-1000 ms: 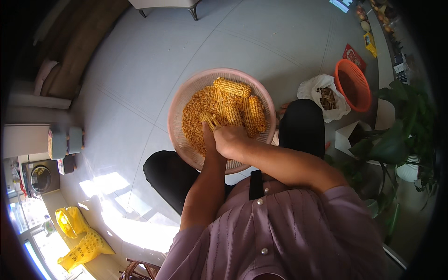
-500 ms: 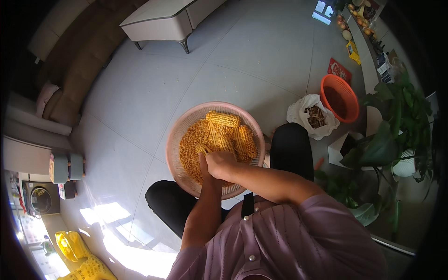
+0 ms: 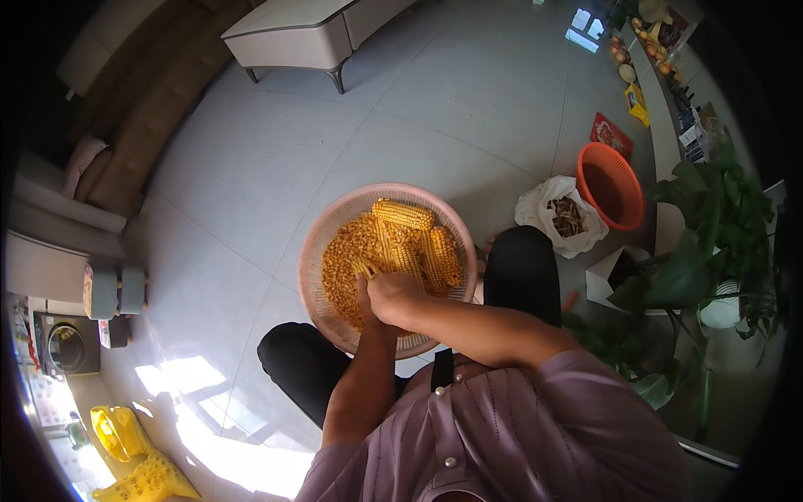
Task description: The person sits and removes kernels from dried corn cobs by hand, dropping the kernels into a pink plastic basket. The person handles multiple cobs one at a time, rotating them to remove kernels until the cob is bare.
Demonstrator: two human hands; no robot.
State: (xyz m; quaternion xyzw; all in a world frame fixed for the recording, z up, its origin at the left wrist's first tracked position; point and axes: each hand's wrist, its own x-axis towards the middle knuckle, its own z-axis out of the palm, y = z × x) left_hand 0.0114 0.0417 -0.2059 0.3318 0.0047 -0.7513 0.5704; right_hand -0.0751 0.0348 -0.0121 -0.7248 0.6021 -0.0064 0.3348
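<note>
Cob [image 3: 365,268] sits between the two hands, its tip pointing toward the far left of a pink basin [image 3: 310,280], low over the loose kernels [image 3: 338,259]. The left hand [image 3: 374,315] grips it, thumb up along its left side; the right hand [image 3: 396,298] is closed on it from the right, its fingers mostly hidden.

Compared with a second ago, the basin appears lower in view and the table [image 3: 288,42] shows more fully at the top, so the view has shifted. Against half a second ago, little changes: both hands stay on the cob, and the other cobs [image 3: 403,214] lie as they did, one along the far edge, the rest toward the middle and right edge.

The forearms cross the basin's near edge. Between the cob and the left edge is a level stretch of kernels; on the right, the cobs crowd near the hand. The left knee [image 3: 297,360] is beside the near left edge, the right knee [image 3: 523,266] off the right. Beyond the right knee stand a white bag [image 3: 532,211] and an orange basket [image 3: 633,186]. Grey floor [image 3: 251,167] stretches from the far edge to the table.
</note>
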